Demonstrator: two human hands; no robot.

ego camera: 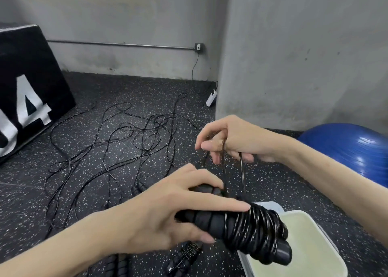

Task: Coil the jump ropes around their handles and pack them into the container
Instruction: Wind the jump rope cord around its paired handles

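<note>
My left hand (168, 211) grips a pair of black ribbed jump rope handles (212, 220) with thin black rope wound many times round their lower end (252, 230). My right hand (228, 140) is above them and pinches a loop of the same rope (241, 167), which runs down taut to the handles. The pale container (327, 262) sits on the floor at the lower right, partly under the handles. Several loose black ropes (126, 134) lie tangled on the floor behind.
More black handles (182, 255) lie on the speckled floor below my left hand. A black box with white lettering (27, 92) stands at the left. A blue exercise ball (352, 151) rests at the right beside a grey wall column (294, 56).
</note>
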